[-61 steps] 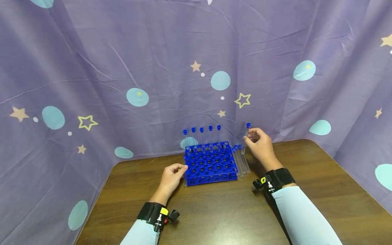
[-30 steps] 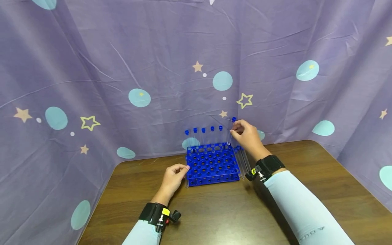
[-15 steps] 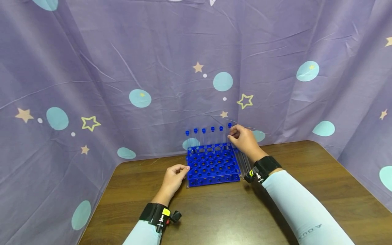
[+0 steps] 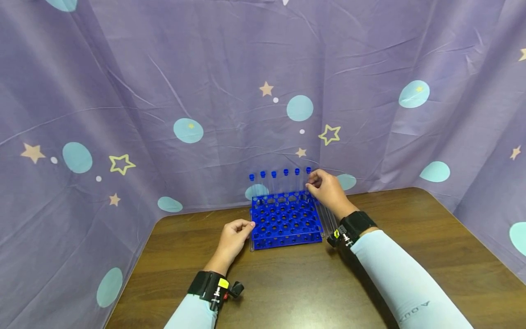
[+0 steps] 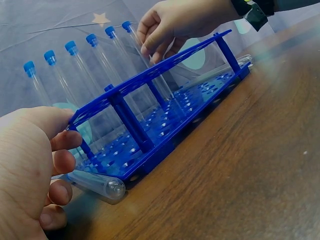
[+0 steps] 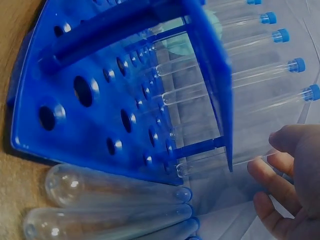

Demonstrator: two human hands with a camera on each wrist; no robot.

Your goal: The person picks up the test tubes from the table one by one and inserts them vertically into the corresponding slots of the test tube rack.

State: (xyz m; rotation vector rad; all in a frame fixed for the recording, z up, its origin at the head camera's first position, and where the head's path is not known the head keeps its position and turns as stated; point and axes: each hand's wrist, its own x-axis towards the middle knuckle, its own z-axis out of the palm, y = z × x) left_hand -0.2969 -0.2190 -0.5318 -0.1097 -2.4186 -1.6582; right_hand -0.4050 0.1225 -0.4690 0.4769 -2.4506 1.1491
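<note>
Six capped test tubes stand in the back row of the blue rack [image 4: 286,219], just below the middle of the head view. The right hand [image 4: 326,189] is at the right end of that row, its fingers curled round the sixth tube [image 4: 308,182], which stands upright in the rack's far right corner hole; the left wrist view shows those fingers [image 5: 150,42] pinching the tube below its blue cap at the top centre of the frame. The left hand [image 4: 233,235] rests on the wooden table [image 4: 287,283] against the rack's near left corner, fingers loosely curled with thumb and forefinger touching the frame, holding nothing that I can make out. A bare tube [image 5: 95,184] lies on the table just beside that hand, along the rack's left edge, at the lower left of the left wrist view. More loose tubes [image 6: 110,205] lie side by side against the rack's right edge, at the bottom of the right wrist view. A purple cloth [image 4: 164,91] with stars and pale dots hangs behind the table.
</note>
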